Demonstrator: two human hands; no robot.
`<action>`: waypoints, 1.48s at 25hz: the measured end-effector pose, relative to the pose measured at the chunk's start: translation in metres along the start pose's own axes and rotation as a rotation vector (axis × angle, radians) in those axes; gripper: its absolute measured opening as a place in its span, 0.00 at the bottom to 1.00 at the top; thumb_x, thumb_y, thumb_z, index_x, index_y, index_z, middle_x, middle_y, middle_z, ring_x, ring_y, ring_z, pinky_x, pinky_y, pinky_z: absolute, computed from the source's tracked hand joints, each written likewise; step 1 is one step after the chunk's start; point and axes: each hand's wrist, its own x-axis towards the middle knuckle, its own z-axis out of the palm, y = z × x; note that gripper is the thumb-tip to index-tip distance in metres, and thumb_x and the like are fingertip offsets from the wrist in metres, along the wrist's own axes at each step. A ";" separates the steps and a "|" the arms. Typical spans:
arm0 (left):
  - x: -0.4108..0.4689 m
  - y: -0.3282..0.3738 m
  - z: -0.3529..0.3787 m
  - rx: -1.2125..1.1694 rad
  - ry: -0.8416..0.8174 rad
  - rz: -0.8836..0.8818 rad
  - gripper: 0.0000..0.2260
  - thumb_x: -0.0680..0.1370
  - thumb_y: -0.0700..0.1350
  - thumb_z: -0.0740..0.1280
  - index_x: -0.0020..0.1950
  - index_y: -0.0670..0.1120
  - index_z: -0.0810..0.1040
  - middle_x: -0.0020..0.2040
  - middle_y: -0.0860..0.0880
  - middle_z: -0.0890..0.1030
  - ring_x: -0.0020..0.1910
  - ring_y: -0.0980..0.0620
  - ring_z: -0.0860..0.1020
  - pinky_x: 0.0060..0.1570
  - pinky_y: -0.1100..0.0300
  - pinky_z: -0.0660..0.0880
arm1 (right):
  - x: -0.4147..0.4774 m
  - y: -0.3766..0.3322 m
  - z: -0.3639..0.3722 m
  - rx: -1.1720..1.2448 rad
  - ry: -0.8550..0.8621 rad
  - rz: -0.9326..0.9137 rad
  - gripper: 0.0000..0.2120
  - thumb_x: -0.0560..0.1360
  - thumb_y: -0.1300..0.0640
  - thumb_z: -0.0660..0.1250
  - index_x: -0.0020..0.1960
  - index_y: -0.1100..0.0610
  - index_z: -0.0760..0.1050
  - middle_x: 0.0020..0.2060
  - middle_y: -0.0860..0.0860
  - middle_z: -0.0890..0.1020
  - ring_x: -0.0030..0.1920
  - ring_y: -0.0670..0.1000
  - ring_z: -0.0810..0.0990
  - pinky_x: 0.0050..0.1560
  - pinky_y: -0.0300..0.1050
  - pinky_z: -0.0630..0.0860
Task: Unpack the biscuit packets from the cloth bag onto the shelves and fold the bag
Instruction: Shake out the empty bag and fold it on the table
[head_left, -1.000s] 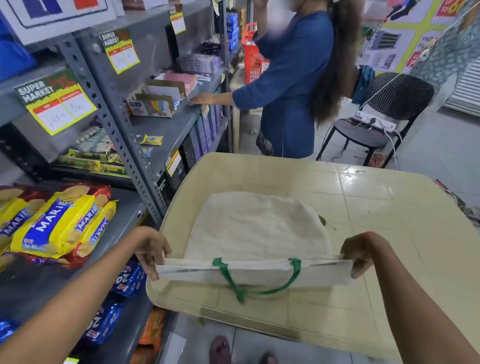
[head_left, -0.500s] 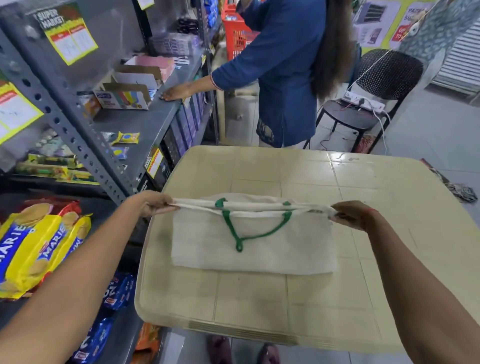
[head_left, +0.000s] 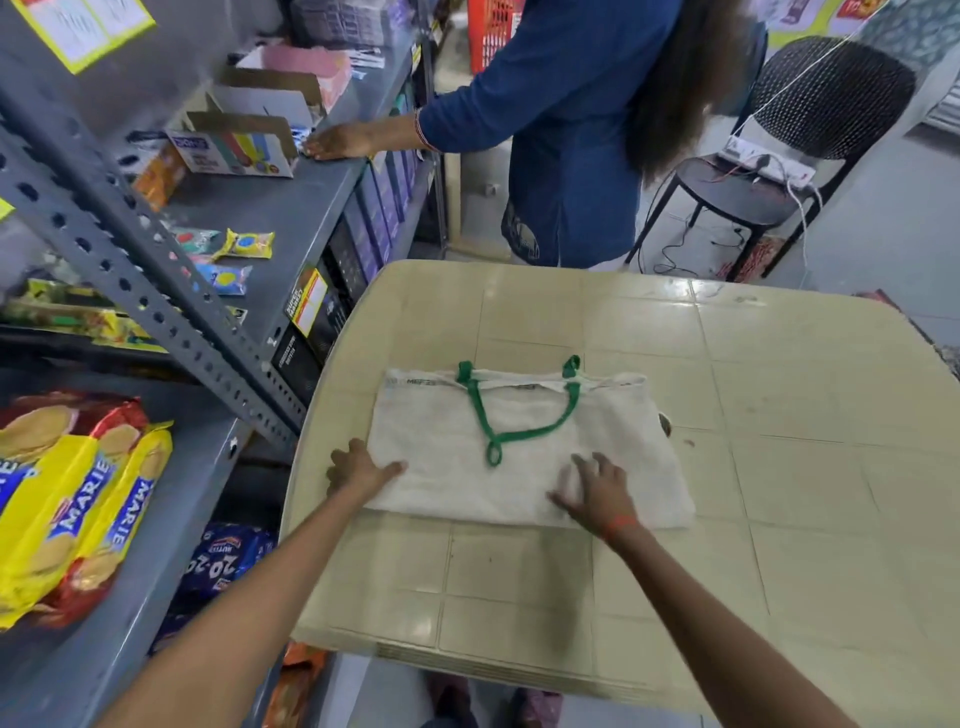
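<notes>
Cloth bag (head_left: 530, 447): lies flat on the table (head_left: 779, 415), near the left edge, folded to a rough rectangle. Off-white woven fabric with a slightly coarse surface and soft creases. The mouth edge is on the far side, with small grey print along the hem. Green handle (head_left: 519, 415): narrow strap lying on top of the cloth in a V-shaped loop.

Left hand (head_left: 358, 470): at the bag's near-left corner. The thumb is stretched out flat on the cloth. The other fingers lie just beside the bag's edge, slightly bent, with no grip visible.

Right hand (head_left: 597, 493): palm down on the near-right part of the bag, fingers spread wide and straight, pressing the fabric. The image is blurred here. Thin red band (head_left: 618, 524) at the wrist.

Table: pale cream, glossy, moulded in a square tile pattern with rounded corners.

Left of the table is a grey metal shelf (head_left: 156, 597) with perforated angle uprights. Biscuit packets (head_left: 67, 509) lie on it: shiny yellow and red wrappers marked MARIE. Blue packets (head_left: 228, 558) sit on the level below.

On the far shelf is an open cardboard box (head_left: 234, 145). Another person (head_left: 571, 130) in a blue top rests a hand beside it. At far right stands a black perforated chair (head_left: 810, 104) with white cables on its seat.
</notes>
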 end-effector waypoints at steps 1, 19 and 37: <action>-0.002 -0.006 0.006 -0.013 -0.004 0.020 0.33 0.72 0.55 0.72 0.69 0.40 0.64 0.68 0.38 0.71 0.64 0.36 0.72 0.61 0.46 0.73 | -0.004 0.002 0.016 -0.123 -0.051 -0.017 0.36 0.74 0.39 0.62 0.76 0.50 0.55 0.77 0.58 0.54 0.76 0.61 0.54 0.72 0.55 0.62; -0.065 -0.041 0.035 -0.498 0.039 -0.180 0.23 0.72 0.59 0.70 0.42 0.37 0.80 0.42 0.38 0.84 0.37 0.43 0.83 0.38 0.57 0.77 | -0.060 -0.075 0.051 -0.148 -0.177 -0.615 0.28 0.69 0.37 0.68 0.59 0.57 0.76 0.58 0.57 0.76 0.60 0.58 0.73 0.60 0.48 0.70; -0.092 -0.089 0.002 0.000 -0.605 -0.104 0.11 0.76 0.47 0.68 0.51 0.40 0.77 0.37 0.46 0.84 0.30 0.52 0.79 0.36 0.60 0.77 | -0.094 -0.072 0.054 -0.178 -0.639 -0.522 0.12 0.72 0.53 0.70 0.36 0.61 0.74 0.34 0.58 0.77 0.37 0.56 0.75 0.38 0.45 0.71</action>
